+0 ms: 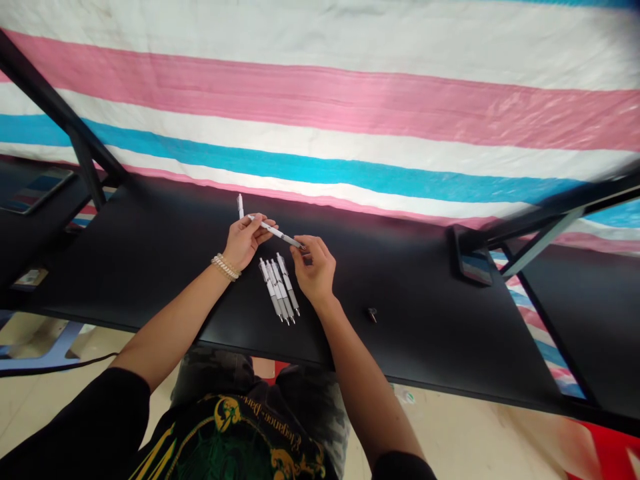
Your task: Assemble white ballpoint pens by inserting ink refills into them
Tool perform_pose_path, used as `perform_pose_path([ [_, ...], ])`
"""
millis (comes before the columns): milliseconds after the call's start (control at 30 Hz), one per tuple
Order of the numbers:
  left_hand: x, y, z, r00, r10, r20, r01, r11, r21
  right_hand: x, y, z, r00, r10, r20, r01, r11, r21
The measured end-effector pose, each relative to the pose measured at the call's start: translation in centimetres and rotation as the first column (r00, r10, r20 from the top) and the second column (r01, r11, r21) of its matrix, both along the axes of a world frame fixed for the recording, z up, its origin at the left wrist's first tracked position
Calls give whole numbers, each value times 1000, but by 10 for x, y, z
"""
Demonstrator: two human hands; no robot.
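Observation:
A white and grey pen (273,231) is held slanting between my two hands, above the black table. My left hand (245,241) pinches its upper left end between thumb and fingers. At its grey lower end, the fingertips of my right hand (316,267) close on the tip. Several similar pens (277,288) lie side by side just below, tips toward me. Another white pen (241,205) lies behind my left hand, its lower part hidden by the fingers.
On the black table (410,307), a small dark object (372,314) lies right of my right forearm. Black metal frame legs (85,153) stand at both sides, the right one with a foot plate (473,257). A striped plastic sheet (320,100) hangs along the back edge.

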State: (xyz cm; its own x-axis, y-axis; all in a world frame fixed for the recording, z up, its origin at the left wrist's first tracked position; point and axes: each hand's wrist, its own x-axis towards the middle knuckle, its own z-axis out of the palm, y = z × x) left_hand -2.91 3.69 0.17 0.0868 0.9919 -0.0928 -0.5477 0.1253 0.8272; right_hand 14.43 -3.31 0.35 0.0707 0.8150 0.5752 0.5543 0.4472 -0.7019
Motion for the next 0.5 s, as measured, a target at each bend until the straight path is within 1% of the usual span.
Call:
perform_pose_path([
  [133, 1, -1, 1, 1000, -15, 16, 15, 1000, 8, 2, -1, 3, 1000, -27, 14, 25, 996, 90],
  [200, 1, -1, 0, 1000, -21, 17, 21, 1000, 12, 3, -2, 3, 999, -46, 16, 44, 995, 90],
  [267, 1, -1, 0, 1000, -20, 12, 20, 1000, 11, 3, -3, 2, 995, -104, 3, 104, 995, 12],
  [333, 1, -1, 0, 1000, -20, 6, 20, 1000, 8, 4, -4, 0, 986, -164, -18, 161, 980, -114],
  [400, 1, -1, -1, 1000, -22, 6, 22, 1000, 8, 4, -4, -2, 983, -177, -39, 167, 967, -193],
  [433, 1, -1, -1, 1000, -24, 7, 24, 1000, 9, 4, -4, -2, 986, -163, -45, 151, 968, -201],
  [500, 1, -1, -2, 1000, -26, 8, 26, 1000, 9, 4, -3, -2, 989, -138, -55, 127, 978, -165],
])
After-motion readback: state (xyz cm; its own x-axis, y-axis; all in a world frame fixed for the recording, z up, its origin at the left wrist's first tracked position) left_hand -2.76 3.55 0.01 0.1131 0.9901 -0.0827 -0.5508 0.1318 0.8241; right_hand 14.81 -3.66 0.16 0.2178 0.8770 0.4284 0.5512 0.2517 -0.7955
